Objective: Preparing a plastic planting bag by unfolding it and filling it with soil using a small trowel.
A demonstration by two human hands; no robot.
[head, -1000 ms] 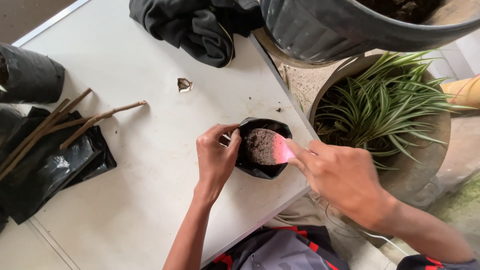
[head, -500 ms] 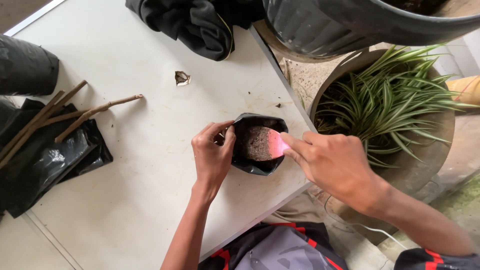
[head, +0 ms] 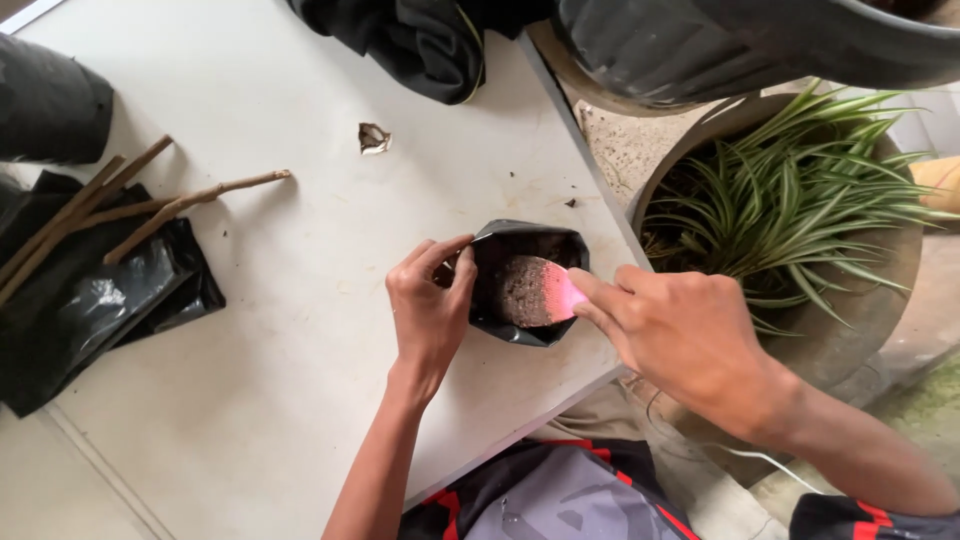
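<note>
Here, at frame centre on the white surface (head: pixel 300 300), left hand (head: pixel 428 310) fingers pinch the black bag's (head: pixel 520 325) rim; right hand (head: pixel 680 335) fingers grip a pink scoop (head: pixel 555 290) over its soil.

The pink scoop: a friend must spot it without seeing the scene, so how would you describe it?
On the white table, near its right edge, stands a small black bag of soil. The pink scoop dips into it, held by the right hand; nothing else there is pink.

To my left a bundle of brown sticks (head: pixel 140 215) on flat black plastic bags (head: pixel 90 300), white table (head: pixel 250 400), torn scrap (head: pixel 373 138), striped spider plant (head: pixel 800 200) in a round pot (head: pixel 880 320) to my right
</note>
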